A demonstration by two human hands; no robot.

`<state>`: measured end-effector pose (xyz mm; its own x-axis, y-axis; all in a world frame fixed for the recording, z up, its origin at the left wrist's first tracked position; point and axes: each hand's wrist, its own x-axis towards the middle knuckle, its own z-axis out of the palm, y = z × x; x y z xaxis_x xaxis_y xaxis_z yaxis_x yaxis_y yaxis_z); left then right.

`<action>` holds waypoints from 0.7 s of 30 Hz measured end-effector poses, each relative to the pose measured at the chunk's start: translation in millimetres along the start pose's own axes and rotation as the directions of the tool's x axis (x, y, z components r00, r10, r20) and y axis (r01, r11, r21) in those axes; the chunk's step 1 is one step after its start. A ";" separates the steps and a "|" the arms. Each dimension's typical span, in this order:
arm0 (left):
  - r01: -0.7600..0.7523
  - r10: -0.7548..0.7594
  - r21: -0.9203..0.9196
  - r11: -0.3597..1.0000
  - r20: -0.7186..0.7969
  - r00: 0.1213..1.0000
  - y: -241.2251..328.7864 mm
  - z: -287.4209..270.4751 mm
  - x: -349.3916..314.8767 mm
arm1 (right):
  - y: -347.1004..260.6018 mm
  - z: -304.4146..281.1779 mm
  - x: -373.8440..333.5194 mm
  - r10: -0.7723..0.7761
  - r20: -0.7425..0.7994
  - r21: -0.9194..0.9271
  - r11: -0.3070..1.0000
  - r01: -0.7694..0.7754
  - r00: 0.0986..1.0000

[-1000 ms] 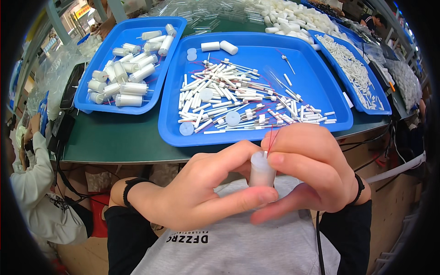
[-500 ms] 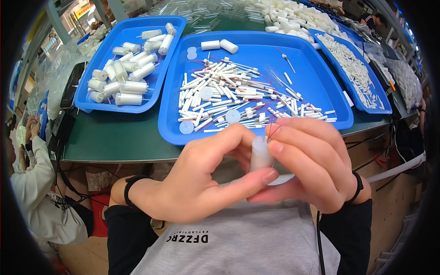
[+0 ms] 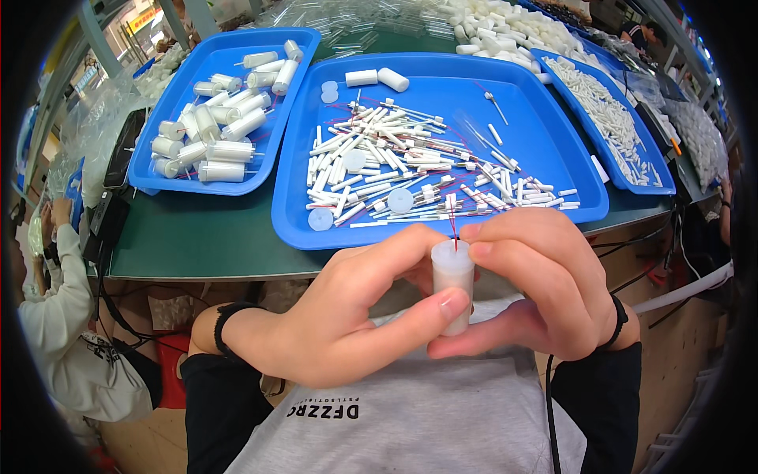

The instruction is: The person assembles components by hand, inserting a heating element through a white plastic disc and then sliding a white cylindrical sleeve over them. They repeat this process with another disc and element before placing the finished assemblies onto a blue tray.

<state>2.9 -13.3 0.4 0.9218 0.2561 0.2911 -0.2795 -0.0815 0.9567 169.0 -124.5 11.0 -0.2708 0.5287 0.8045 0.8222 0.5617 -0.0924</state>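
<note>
A white translucent plastic tube (image 3: pixel 452 276) with a cap on top stands nearly upright between my hands, in front of my lap. Thin red wires stick up through its cap. My left hand (image 3: pixel 355 304) is closed around the tube, its thumb across the front. With my right hand (image 3: pixel 545 276) I grip it too: fingertips at the cap's edge, thumb near the bottom. Just beyond, a large blue tray (image 3: pixel 545 118) bears a heap of thin white sticks (image 3: pixel 379 150) with red wires, several round translucent caps (image 3: pixel 400 201) and two white cylinders (image 3: pixel 393 80).
Left, another blue tray (image 3: pixel 272 170) has several wired white tubes (image 3: pixel 207 122). A third blue tray (image 3: pixel 663 188) at right carries short white sticks (image 3: pixel 604 118). White cylinders (image 3: pixel 505 31) pile at the back of the green table (image 3: pixel 181 237). Another person's sleeve (image 3: pixel 67 292) shows at far left.
The red wires now stand upright above the cap instead of bending by my right fingers. My right fingertips have shifted to the cap's edge, leaving more of the tube in sight.
</note>
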 end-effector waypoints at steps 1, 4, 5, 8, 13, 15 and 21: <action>0.001 -0.001 0.000 1.000 0.001 1.000 1.3 -0.6 0.4 | 0.0 -0.5 0.2 0.001 -0.001 0.022 1.000 -0.001 1.000; 0.047 -0.047 -0.007 0.999 0.050 0.998 4.1 -3.7 2.2 | -1.1 -1.6 -1.0 -0.005 -0.002 -0.028 1.000 0.005 1.000; 0.015 -0.015 -0.003 1.000 0.065 0.998 2.0 -4.6 2.7 | -0.6 -2.4 -0.9 -0.006 -0.002 -0.028 1.000 0.006 1.000; -0.022 0.023 -0.013 1.000 0.084 0.996 2.4 -5.9 3.9 | 1.6 -4.8 0.3 -0.018 0.020 -0.036 0.999 0.019 1.000; -0.005 0.014 -0.116 0.993 0.083 0.996 5.3 -4.3 0.2 | -2.5 -8.8 3.9 0.073 0.059 0.051 0.996 -0.076 0.996; 0.053 -0.043 -0.131 0.990 0.077 0.996 12.3 -2.1 1.1 | -2.9 -9.0 3.0 0.081 0.061 0.049 0.995 -0.084 0.995; 0.052 -0.035 -0.154 0.987 0.112 0.993 12.1 -4.3 -2.2 | 0.0 -6.5 0.6 0.059 0.066 0.057 0.996 -0.063 0.996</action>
<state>-3.7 -10.7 11.4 0.9551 0.1494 0.2557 -0.2696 0.0814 0.9595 172.0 -128.3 15.3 -0.2539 0.6020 0.7571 0.8077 0.5626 -0.1765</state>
